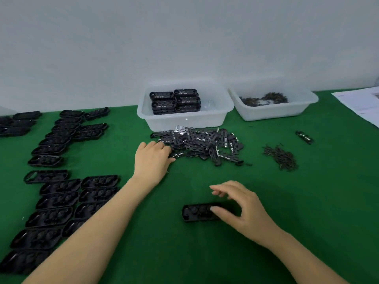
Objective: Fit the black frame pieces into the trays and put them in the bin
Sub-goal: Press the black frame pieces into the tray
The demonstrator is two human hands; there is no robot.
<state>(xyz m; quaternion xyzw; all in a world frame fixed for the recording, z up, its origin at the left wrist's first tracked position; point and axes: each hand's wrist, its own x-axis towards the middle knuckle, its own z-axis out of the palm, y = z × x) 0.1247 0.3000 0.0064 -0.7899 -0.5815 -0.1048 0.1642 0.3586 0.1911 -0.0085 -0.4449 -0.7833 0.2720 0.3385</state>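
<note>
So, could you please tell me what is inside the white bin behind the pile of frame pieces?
The white bin holds stacked black trays at its left and back, several layers deep. The right part of its floor is bare. The lower trays are covered by the upper ones.

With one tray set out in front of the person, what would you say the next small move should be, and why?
Probably the left hand should pinch one frame piece from the pile and bring it to the tray. That hand already rests on the pile's near-left edge, while the right hand hovers over the tray, which looks unfilled.
</note>
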